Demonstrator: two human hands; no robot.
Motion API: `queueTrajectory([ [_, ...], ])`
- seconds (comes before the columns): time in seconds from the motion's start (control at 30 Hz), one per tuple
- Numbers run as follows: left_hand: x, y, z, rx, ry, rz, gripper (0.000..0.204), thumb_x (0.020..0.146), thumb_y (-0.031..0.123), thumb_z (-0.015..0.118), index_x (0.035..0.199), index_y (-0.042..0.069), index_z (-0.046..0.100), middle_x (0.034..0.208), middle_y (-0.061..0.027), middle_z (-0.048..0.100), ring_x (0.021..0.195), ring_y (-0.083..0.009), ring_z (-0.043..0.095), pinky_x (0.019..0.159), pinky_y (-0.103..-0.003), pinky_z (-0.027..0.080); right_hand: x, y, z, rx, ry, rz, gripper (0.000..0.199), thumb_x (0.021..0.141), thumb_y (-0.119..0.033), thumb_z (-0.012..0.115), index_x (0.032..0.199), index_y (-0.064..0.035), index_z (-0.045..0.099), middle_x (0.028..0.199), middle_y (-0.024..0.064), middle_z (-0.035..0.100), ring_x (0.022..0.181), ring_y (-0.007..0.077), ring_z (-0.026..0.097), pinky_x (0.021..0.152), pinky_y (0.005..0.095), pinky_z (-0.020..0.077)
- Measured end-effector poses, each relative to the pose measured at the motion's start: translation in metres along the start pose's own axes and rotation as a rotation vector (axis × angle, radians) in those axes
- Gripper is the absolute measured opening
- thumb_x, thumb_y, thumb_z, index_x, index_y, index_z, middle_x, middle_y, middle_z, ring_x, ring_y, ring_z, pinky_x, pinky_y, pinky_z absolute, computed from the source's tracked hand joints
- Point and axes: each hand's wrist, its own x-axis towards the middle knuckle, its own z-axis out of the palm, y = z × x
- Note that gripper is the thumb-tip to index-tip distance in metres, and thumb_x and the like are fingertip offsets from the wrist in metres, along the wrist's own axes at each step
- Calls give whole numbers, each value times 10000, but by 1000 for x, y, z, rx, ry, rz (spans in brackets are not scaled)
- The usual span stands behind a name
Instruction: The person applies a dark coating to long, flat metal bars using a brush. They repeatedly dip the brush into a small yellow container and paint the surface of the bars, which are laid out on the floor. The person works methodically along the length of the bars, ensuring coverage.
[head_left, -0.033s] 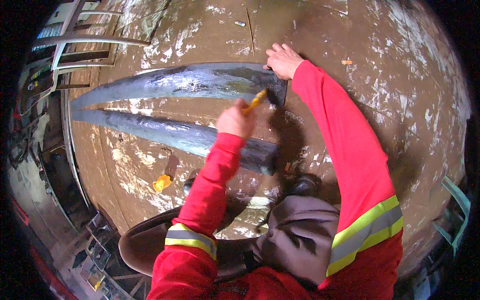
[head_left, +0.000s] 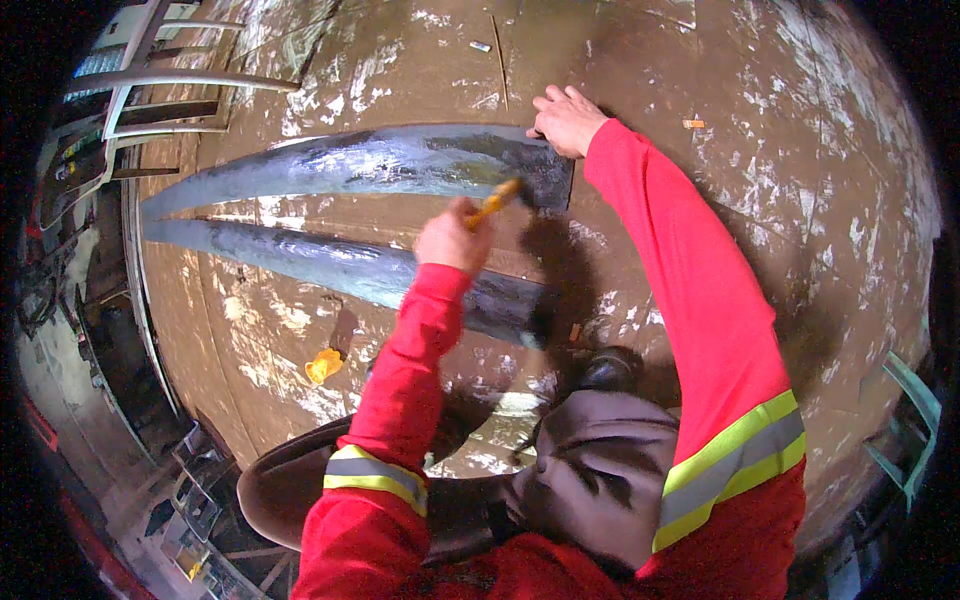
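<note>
My left hand is closed around the yellow handle of a paintbrush. Its dark, blurred tip is over the right part of a long, tapered grey-black piece that looks wet and shiny. At that piece's far right corner rests my right hand, fingers apart, fingertips reaching past the edge. Nearer to me lies a second tapered piece, its narrow end close to the first one's at the left. My left forearm passes just above its near side.
Brown sheeting with white smears covers the floor. A crumpled yellow thing lies near my left knee. Small orange scraps and a thin stick are scattered about. Metal frames stand at the far left, and a pale green frame at the right.
My left hand has shifted a little left with the paintbrush, whose tip moved left along the far piece. The right hand stays at the corner.
</note>
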Motion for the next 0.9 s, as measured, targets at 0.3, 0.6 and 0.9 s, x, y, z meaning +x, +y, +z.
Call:
queueTrajectory([
  [0.3, 14, -49, -49, 350, 120, -199, 189, 810, 272, 555, 893, 105, 586, 750, -185, 660, 712, -366, 656, 633, -483, 512, 3, 1, -2, -61, -10, 0, 135, 800, -223, 643, 910, -210, 720, 1039, 23, 584, 1110, 236, 460, 918, 416, 374],
  [0.6, -20, 31, 13, 289, -29, 115, 194, 825, 262, 544, 975, 139, 549, 619, -167, 620, 585, -377, 627, 526, -504, 485, 10, 1, -3, -74, -23, -15, 157, 759, -207, 685, 912, -211, 719, 1038, 26, 582, 1117, 238, 458, 885, 407, 382],
  [0.9, -2, -11, 0, -39, 28, -83, 275, 768, 362, 649, 835, 95, 662, 771, -188, 656, 746, -390, 636, 663, -457, 507, 5, -2, -7, -97, -51, -30, 145, 817, -244, 633, 902, -160, 715, 1041, 45, 568, 1104, 255, 457, 898, 422, 375],
])
